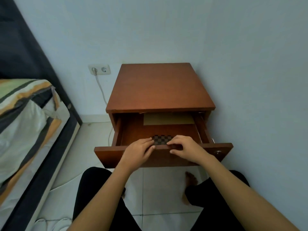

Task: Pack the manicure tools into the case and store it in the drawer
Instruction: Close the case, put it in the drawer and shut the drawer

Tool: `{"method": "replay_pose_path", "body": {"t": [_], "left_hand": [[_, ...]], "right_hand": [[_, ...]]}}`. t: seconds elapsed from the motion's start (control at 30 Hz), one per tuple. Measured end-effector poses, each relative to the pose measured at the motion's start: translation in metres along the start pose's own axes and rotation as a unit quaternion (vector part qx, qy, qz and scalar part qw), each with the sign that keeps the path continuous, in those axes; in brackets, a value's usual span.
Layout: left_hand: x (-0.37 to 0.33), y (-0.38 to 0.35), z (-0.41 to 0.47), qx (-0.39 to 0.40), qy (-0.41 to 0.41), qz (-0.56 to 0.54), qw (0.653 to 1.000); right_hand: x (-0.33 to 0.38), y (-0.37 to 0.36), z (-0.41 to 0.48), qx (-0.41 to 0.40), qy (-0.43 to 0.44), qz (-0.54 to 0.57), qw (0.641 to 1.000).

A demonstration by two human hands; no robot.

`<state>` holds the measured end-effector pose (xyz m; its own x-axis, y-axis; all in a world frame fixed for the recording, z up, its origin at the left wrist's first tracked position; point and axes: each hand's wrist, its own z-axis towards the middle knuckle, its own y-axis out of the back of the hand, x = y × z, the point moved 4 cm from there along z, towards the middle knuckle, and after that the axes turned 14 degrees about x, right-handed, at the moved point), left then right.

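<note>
1. My left hand (pixel 139 150) and right hand (pixel 185 147) curl over the drawer (pixel 223 148) front, fingertips on the case (pixel 162 139); a firm hold I cannot tell.
2. The checkered case lies inside, packed apparently; closing the drawer remains.
3. Beyond sits a cardboard sheet (pixel 168 119).

Two hands (pixel 139 150) (pixel 184 148), one checkered case (pixel 162 139), one open drawer (pixel 221 151), one nightstand (pixel 160 87).

the room is dim and evenly lit with a cool bluish cast, and no lamp or window shows. a soft shadow fills the open drawer (pixel 160 130) under the nightstand top (pixel 160 87). wide-angle distortion bends the bed (pixel 25 124) at the left edge, and detail looks soft and slightly smeared.
</note>
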<state>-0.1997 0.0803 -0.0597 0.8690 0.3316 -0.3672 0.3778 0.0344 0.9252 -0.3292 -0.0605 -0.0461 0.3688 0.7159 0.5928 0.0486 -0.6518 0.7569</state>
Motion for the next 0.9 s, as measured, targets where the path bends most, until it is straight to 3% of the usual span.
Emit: {"method": "replay_pose_path", "body": {"t": [0.4,0.7,0.9], "left_hand": [[0.020,0.003,0.030,-0.020,0.031,-0.044,0.998],[0.045,0.016,0.090,-0.094,0.047,-0.070,0.992],[0.064,0.026,0.122,-0.136,0.048,0.006,0.990]], "right_hand": [[-0.008,0.003,0.026,-0.136,-0.014,-0.034,0.990],[-0.030,0.035,0.084,-0.232,-0.007,-0.062,0.971],[-0.047,0.052,0.109,-0.247,-0.006,-0.146,0.958]]}}
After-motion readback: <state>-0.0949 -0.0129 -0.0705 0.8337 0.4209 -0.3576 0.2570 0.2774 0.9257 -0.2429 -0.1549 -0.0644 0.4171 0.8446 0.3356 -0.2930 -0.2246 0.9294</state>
